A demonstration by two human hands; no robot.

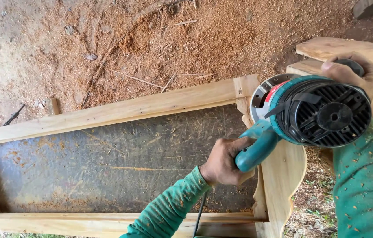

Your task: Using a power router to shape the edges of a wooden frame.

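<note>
Teal router (314,110) held by both hands, red label atop.

Teal router (314,110) sits upright at three o'clock, black vented cap facing up, base planted on the pale wooden frame's (120,110) scalloped end piece.

One router (314,110), one frame (107,114) (wooden)
</note>
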